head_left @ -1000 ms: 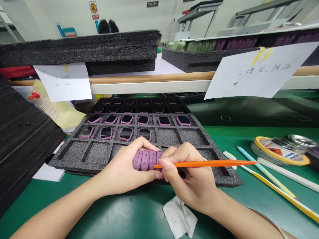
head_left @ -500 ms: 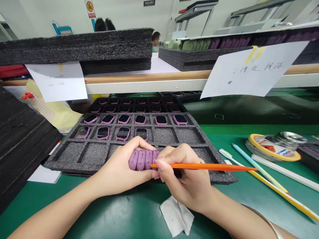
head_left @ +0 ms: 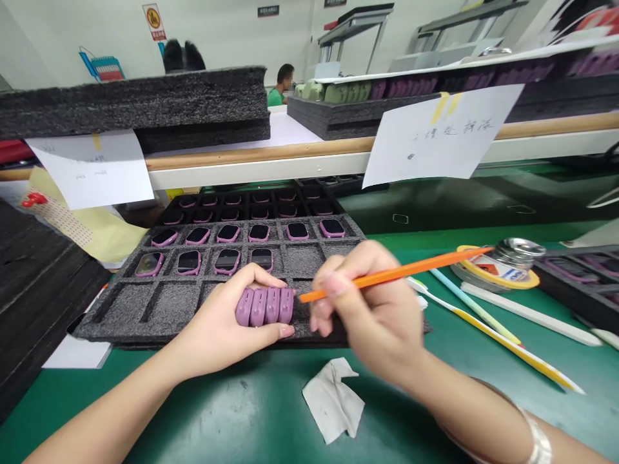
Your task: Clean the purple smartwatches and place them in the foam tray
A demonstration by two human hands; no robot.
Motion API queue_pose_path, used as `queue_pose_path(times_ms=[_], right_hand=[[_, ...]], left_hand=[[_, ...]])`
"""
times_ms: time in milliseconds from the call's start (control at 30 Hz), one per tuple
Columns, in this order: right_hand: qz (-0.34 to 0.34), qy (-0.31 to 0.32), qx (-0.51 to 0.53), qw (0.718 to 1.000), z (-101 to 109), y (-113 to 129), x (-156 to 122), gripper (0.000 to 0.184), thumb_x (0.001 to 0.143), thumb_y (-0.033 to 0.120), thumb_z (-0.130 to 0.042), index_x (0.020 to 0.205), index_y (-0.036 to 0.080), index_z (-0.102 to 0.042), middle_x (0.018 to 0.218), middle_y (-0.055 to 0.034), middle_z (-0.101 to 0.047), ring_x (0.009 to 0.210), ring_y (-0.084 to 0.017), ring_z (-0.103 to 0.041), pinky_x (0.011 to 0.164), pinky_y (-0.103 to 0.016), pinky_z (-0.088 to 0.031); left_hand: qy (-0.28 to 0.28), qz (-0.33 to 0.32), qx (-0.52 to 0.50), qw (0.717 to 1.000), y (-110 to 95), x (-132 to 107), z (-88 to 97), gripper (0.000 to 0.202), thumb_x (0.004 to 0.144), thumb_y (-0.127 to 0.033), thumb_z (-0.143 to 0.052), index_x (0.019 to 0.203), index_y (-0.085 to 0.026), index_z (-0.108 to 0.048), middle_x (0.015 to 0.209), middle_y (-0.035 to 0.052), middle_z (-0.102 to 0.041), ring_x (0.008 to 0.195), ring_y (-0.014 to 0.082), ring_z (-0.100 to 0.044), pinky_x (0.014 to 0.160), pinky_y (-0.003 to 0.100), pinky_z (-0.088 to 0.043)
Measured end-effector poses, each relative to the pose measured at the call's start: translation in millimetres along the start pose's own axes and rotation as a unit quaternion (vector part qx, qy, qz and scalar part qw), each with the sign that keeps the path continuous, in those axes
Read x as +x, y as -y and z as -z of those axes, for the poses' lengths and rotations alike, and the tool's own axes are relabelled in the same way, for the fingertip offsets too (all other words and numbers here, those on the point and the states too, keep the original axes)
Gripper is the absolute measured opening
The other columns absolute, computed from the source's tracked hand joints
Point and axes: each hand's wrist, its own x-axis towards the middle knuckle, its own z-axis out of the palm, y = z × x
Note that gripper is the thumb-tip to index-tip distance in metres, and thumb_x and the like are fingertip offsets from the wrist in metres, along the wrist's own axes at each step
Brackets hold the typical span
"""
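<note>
My left hand (head_left: 227,322) is closed round a row of several purple watch cases (head_left: 265,305), held edge-up over the near edge of a dark foam tray (head_left: 159,303). My right hand (head_left: 372,309) pinches a thin orange stick (head_left: 401,273); its tip points left, just short of the purple cases. The hand itself is a little blurred. The tray's two far rows hold several purple watches (head_left: 227,260) with dark screens, and its near pockets are bare foam.
A crumpled white wipe (head_left: 333,398) lies on the green mat near me. Pale sticks (head_left: 493,325), a tape roll (head_left: 498,270) and a metal tin (head_left: 525,248) lie to the right. Foam trays (head_left: 29,290) are stacked at left. A shelf (head_left: 290,151) with paper labels runs behind; a person sits far back.
My right hand has drawn away from the purple cases, up and to the right, and the orange stick now tilts upward. The view has shifted, so everything sits further left.
</note>
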Motion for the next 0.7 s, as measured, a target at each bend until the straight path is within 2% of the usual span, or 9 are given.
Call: queue_pose_path(times_ms=[67,133,167,200,300,433,567,633,700], right_hand=[[0.0,-0.054,-0.025,0.998,24,13,6,0.018,0.102,0.032,-0.058,0.089,0.026,-0.047,0.065,0.007,-0.055,0.041,-0.011,-0.054,0.04,-0.025,-0.048],[-0.018,-0.084,-0.166,0.982,59,22,8,0.026,0.103,0.045,-0.051,0.086,0.026,-0.046,0.06,0.006,-0.053,0.042,-0.014,-0.055,0.043,-0.029,-0.049],[-0.042,-0.087,-0.283,0.954,77,24,6,0.034,0.105,0.051,-0.042,0.082,0.026,-0.045,0.057,0.0048,-0.052,0.043,-0.016,-0.055,0.044,-0.03,-0.048],[-0.078,-0.062,-0.426,0.899,94,25,1,0.044,0.106,0.055,-0.031,0.075,0.026,-0.044,0.056,0.0025,-0.052,0.044,-0.016,-0.056,0.045,-0.03,-0.046],[-0.149,0.0,-0.566,0.811,129,19,-25,0.051,0.098,0.052,-0.05,0.055,0.026,-0.04,0.044,0.0008,-0.045,0.036,-0.016,-0.044,0.041,-0.031,-0.029],[-0.216,0.085,-0.619,0.75,134,5,-63,0.046,0.094,0.031,-0.064,0.052,0.023,-0.046,0.046,0.0031,-0.048,0.04,-0.013,-0.046,0.043,-0.027,-0.032],[-0.256,0.097,-0.647,0.712,137,0,-69,0.03,0.098,0.032,-0.064,0.072,0.017,-0.061,0.057,0.0065,-0.055,0.051,-0.01,-0.053,0.056,-0.024,-0.048],[-0.257,0.086,-0.652,0.708,146,-2,-65,0.015,0.097,0.03,-0.066,0.094,0.015,-0.067,0.079,0.0009,-0.068,0.067,-0.013,-0.064,0.066,-0.029,-0.055],[-0.245,0.076,-0.655,0.711,156,-8,-64,0.022,0.095,0.025,-0.069,0.114,0.016,-0.066,0.111,-0.0066,-0.07,0.088,-0.018,-0.069,0.077,-0.035,-0.058]], left_hand=[[-0.005,-0.001,0.016,1.0,0,0,0.4,0.035,0.075,-0.032,-0.082,0.1,-0.027,-0.057,0.111,-0.0003,-0.071,0.101,0.0224,-0.067,0.089,0.036,-0.05],[-0.004,-0.001,0.02,1.0,1,-1,0.5,0.035,0.076,-0.035,-0.081,0.102,-0.028,-0.057,0.121,0.0008,-0.071,0.111,0.0253,-0.066,0.095,0.04,-0.049],[-0.006,0.0,0.023,1.0,1,-1,0.4,0.036,0.077,-0.036,-0.08,0.103,-0.029,-0.057,0.124,0.0012,-0.07,0.114,0.0265,-0.066,0.097,0.041,-0.049],[-0.01,0.002,0.03,1.0,2,-2,0.4,0.036,0.077,-0.038,-0.08,0.103,-0.029,-0.058,0.125,0.0017,-0.07,0.116,0.0277,-0.066,0.097,0.042,-0.05],[-0.028,0.006,0.056,0.998,4,-2,0.3,0.036,0.077,-0.043,-0.078,0.105,-0.03,-0.059,0.129,0.0026,-0.07,0.12,0.0303,-0.065,0.098,0.044,-0.052],[-0.044,-0.007,0.086,0.995,8,0,0.7,0.04,0.076,-0.054,-0.076,0.103,-0.03,-0.06,0.129,0.0029,-0.071,0.119,0.0315,-0.067,0.095,0.044,-0.057],[-0.069,-0.023,0.124,0.99,16,4,1.7,0.049,0.071,-0.064,-0.075,0.104,-0.031,-0.062,0.124,0.0038,-0.074,0.113,0.0341,-0.071,0.091,0.047,-0.061],[-0.077,-0.027,0.14,0.987,22,6,2.4,0.05,0.07,-0.067,-0.073,0.105,-0.033,-0.063,0.121,0.0029,-0.075,0.108,0.0338,-0.073,0.091,0.049,-0.062],[-0.084,-0.034,0.151,0.984,26,7,3.1,0.05,0.071,-0.068,-0.072,0.106,-0.034,-0.062,0.12,0.0015,-0.076,0.105,0.0328,-0.074,0.09,0.048,-0.063]])
